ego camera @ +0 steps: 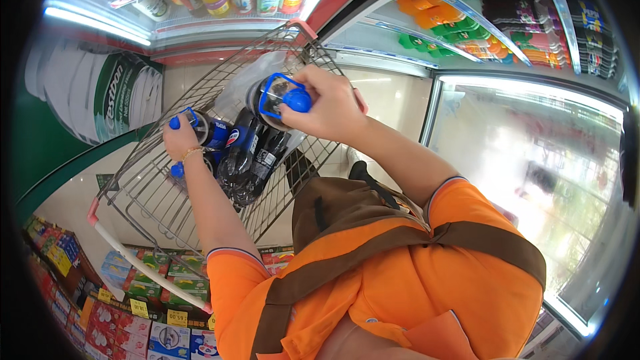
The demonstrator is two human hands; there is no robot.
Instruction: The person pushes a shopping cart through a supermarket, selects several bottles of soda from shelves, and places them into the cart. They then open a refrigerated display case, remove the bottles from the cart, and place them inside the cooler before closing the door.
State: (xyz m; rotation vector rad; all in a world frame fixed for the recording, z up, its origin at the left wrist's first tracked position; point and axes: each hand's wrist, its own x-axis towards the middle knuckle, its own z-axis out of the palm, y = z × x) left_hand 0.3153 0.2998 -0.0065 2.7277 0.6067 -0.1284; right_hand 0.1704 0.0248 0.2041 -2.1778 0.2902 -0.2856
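Note:
My right hand (327, 102) is closed about the blue cap and handle of a large Pepsi bottle (271, 96), its top towards me over the wire shopping cart (150, 205). At the cart's left side my left hand (179, 140) grips the blue cap and handle of another Pepsi bottle (218, 133), which lies on its side. Between the hands, two dark cola bottles with blue labels (239, 152) lie side by side in the cart. Below my left wrist another blue cap (177, 170) shows, its bottle partly hidden by my forearm. A translucent plastic bag (245, 80) sits behind the bottles.
A drinks cooler (380, 35) with soda bottles stands at the upper right, its glass door (510, 185) swung open beside me. A lit shelf of juice bottles (215, 0) is ahead. Boxed drinks (145, 270) with price tags line the lower left, by the cart's handle (145, 265).

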